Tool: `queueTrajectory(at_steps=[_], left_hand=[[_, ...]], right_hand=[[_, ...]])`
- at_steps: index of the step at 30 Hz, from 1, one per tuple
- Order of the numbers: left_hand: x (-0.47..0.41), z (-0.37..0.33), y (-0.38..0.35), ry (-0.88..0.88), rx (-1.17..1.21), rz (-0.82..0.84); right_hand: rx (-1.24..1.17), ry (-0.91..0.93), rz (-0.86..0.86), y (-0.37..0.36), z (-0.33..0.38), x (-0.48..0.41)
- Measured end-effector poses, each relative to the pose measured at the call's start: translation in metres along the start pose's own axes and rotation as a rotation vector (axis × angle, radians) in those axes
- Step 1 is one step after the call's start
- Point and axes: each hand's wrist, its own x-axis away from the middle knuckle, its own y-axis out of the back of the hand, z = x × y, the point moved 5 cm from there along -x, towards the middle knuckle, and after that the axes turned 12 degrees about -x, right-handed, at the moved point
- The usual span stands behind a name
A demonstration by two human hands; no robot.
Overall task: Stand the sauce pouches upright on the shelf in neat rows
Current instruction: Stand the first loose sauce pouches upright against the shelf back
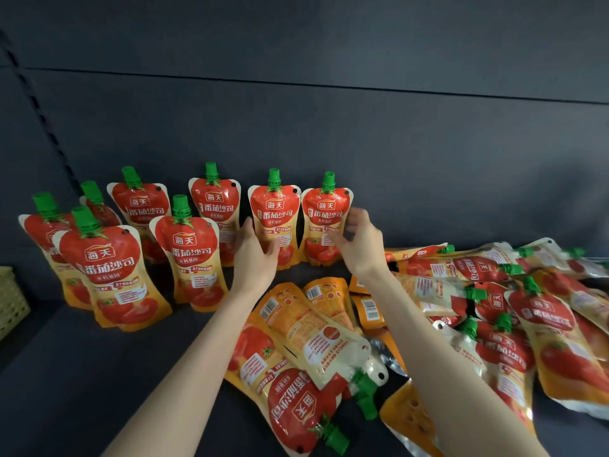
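Red-and-orange sauce pouches with green caps stand upright on the dark shelf (99, 374), several at the left in rough rows. My left hand (255, 255) grips the lower part of one upright pouch (275, 209) in the back row, thumb on its left edge. My right hand (357, 245) holds the neighbouring upright pouch (324, 212) by its right edge, thumb on its front. A heap of pouches (494, 324) lies flat on the right, and two lie under my forearms (296, 374).
The shelf's dark back panel (329, 127) rises right behind the standing row. A pale yellow perforated basket (11, 298) sits at the far left edge. Bare shelf floor shows at the front left.
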Motion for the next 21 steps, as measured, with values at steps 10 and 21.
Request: queueTrajectory(at_steps=[10,21], left_hand=[[0.101,-0.002,0.031,-0.283,-0.134,0.127],[0.178,0.034,0.04,-0.258,-0.587,0.13]], right_hand=[[0.066,0.079,0.089,0.03,0.007,0.086],[0.462,0.033,0.374,0.026,-0.005,0.156]])
